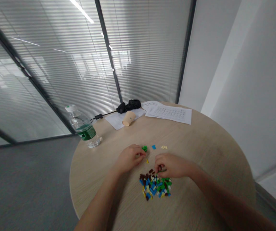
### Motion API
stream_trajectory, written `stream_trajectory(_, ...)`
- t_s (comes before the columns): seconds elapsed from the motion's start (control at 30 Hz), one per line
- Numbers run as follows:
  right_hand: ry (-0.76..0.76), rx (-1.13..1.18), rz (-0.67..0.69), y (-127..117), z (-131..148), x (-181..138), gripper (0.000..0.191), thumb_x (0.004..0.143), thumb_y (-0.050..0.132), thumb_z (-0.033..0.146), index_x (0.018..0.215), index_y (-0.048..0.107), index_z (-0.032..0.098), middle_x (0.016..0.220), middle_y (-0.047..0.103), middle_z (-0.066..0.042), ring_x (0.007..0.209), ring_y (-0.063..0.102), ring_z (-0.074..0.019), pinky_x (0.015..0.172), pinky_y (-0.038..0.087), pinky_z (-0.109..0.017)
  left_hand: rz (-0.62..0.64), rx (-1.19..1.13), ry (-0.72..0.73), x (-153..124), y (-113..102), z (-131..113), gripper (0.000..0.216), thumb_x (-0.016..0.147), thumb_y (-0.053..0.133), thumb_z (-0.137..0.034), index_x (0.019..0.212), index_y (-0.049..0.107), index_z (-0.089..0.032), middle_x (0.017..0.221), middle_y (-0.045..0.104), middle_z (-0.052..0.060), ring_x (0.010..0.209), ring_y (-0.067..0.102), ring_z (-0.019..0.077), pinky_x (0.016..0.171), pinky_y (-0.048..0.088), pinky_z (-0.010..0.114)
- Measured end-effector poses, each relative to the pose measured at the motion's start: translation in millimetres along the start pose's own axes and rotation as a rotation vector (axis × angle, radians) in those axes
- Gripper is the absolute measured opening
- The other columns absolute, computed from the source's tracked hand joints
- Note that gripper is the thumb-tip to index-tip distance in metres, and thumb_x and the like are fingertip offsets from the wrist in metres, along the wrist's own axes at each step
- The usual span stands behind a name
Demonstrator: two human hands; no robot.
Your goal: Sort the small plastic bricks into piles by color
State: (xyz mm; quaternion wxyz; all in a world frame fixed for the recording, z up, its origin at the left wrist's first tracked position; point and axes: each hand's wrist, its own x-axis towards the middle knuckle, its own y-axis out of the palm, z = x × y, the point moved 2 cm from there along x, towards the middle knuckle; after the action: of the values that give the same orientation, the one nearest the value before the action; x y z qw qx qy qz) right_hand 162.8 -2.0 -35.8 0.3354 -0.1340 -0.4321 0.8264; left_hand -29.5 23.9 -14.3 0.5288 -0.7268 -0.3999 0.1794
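A heap of small toy bricks (154, 187) in brown, blue, green, yellow and white lies near the middle of the round table. My right hand (171, 165) is at the heap's upper right edge, its fingers curled around a few small dark bricks (161, 167). To the left, my left hand (131, 158) rests by a little group of green bricks (144, 148), thumb and fingertips pinched together; what is between them is too small to make out. A single yellow brick (147, 161) lies between the hands. Farther back are blue bricks (153, 147) and cream bricks (164, 147).
A water bottle (86, 130) stands at the table's (205, 141) left edge. Toward the back, a paper cup (128, 118) lies tipped over on paper, near a black bundle (129, 106) with a cord. Printed sheets (170, 114) lie at the back right.
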Motion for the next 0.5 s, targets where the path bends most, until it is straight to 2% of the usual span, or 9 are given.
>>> stream_trajectory(0.1, 0.058, 0.140, -0.080, -3, -2, 2, 0.006, 0.070, 0.063, 0.016, 0.074, 0.067, 0.017, 0.073, 0.064, -0.002, 0.066, 0.057, -0.0125, 0.061, 0.042, -0.022, -0.055, -0.048, 0.008, 0, -2, -3, 0.015, 0.084, 0.051, -0.021, 0.085, 0.066, -0.019, 0.080, 0.064, 0.003, 0.080, 0.057, 0.0154, 0.073, 0.043, 0.026)
stream_trajectory(0.2, 0.171, 0.357, -0.258, -6, -7, 5, 0.006, 0.072, 0.064, 0.022, 0.075, 0.065, 0.016, 0.071, 0.064, -0.001, 0.063, 0.056, -0.0119, 0.060, 0.044, -0.024, -0.165, -0.103, 0.048, 0, -4, -9, 0.015, 0.085, 0.053, -0.027, 0.087, 0.066, -0.019, 0.078, 0.063, 0.003, 0.078, 0.057, 0.0150, 0.073, 0.044, 0.026)
stream_trajectory(0.3, 0.217, 0.580, -0.396, -6, -13, 8, 0.017, 0.069, 0.069, 0.029, 0.076, 0.060, 0.017, 0.072, 0.063, -0.001, 0.067, 0.058, -0.0128, 0.065, 0.047, -0.026, -0.187, -0.140, 0.130, 0, -1, -15, 0.014, 0.081, 0.060, -0.029, 0.089, 0.065, -0.020, 0.080, 0.063, 0.003, 0.080, 0.057, 0.0154, 0.074, 0.044, 0.026)
stream_trajectory(0.4, 0.209, 0.730, -0.414, -3, -15, 10, 0.029, 0.063, 0.075, 0.033, 0.077, 0.055, 0.017, 0.073, 0.061, 0.001, 0.068, 0.058, -0.0127, 0.068, 0.048, -0.028, -0.163, -0.181, 0.203, 0, 3, -19, 0.012, 0.082, 0.061, -0.029, 0.087, 0.065, -0.019, 0.082, 0.065, 0.004, 0.081, 0.057, 0.0151, 0.075, 0.044, 0.026)
stream_trajectory(0.5, 0.202, 0.790, -0.401, 0, -16, 12, 0.033, 0.060, 0.077, 0.034, 0.077, 0.053, 0.017, 0.071, 0.059, 0.002, 0.067, 0.057, -0.0116, 0.067, 0.047, -0.027, -0.175, -0.210, 0.226, 1, 7, -21, 0.013, 0.084, 0.059, -0.029, 0.083, 0.066, -0.019, 0.082, 0.066, 0.004, 0.081, 0.058, 0.0150, 0.076, 0.044, 0.026)
